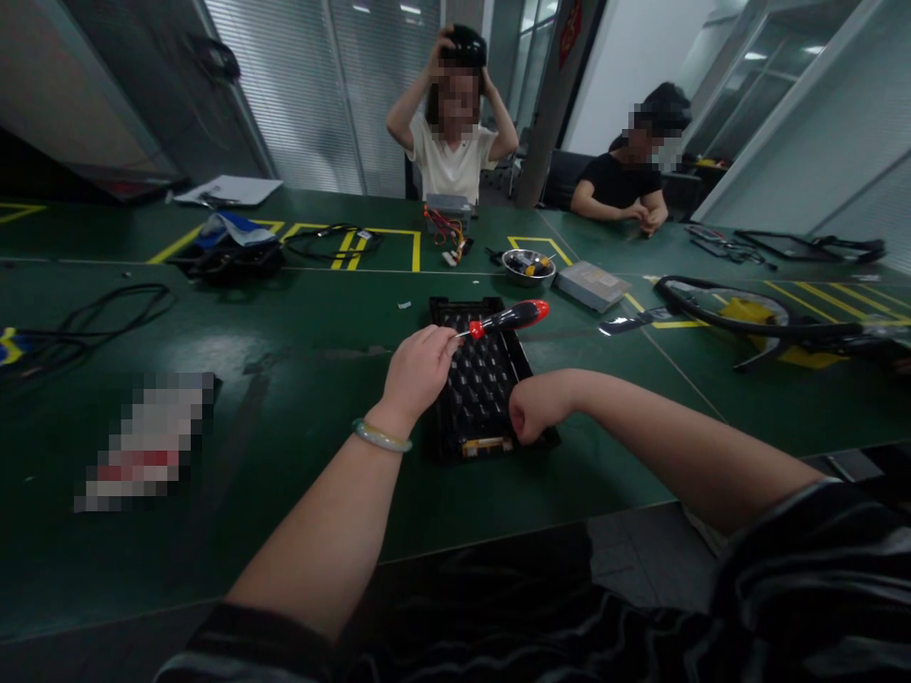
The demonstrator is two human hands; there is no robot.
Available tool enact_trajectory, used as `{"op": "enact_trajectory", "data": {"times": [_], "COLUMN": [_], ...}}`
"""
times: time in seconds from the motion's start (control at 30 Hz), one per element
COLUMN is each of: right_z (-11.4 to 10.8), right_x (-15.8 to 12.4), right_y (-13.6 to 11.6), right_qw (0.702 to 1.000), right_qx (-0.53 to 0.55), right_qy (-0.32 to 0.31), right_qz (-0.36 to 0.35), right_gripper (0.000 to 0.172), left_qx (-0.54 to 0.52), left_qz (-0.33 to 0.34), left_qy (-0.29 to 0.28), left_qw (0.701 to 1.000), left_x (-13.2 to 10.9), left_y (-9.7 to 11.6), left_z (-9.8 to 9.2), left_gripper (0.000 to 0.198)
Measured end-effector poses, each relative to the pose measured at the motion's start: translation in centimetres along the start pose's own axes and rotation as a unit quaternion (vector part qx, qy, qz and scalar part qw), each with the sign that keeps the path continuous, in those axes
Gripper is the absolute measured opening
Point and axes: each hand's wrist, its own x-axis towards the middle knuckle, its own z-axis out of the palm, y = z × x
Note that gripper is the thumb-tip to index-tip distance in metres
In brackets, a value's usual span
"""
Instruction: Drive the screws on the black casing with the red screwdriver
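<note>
My left hand [419, 372] is closed on the thin shaft of a screwdriver [511, 318]. The red and black handle sticks out to the right, over a black plastic panel [478, 387]. This panel lies on the green table, with a raised rim and rows of shiny raised cells. A small yellowish strip [488, 445] shows at its near end. Curled into a fist, my right hand [542, 406] rests at the panel's right edge; what its fingers hold, if anything, is hidden.
Beyond the panel are a metal bowl [528, 267] of small parts, a grey metal box [592, 286] and a power supply with wires [448, 216]. Cables [106, 318] lie left, a black curved frame [740, 313] right. Two people [455, 156] are across the table [299, 512].
</note>
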Motion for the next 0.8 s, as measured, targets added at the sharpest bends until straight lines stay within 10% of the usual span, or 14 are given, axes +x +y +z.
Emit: {"op": "enact_trajectory", "data": {"times": [0.8], "right_z": [-0.24], "right_x": [0.49], "right_y": [0.24], "right_qw": [0.998], "right_qx": [0.037], "right_qy": [-0.012], "right_qz": [0.039], "right_gripper": [0.04], "left_qx": [-0.004], "left_qz": [-0.006], "left_qy": [-0.011], "left_qw": [1.0], "left_x": [0.07], "left_y": [-0.03], "left_z": [0.06], "left_gripper": [0.024]}}
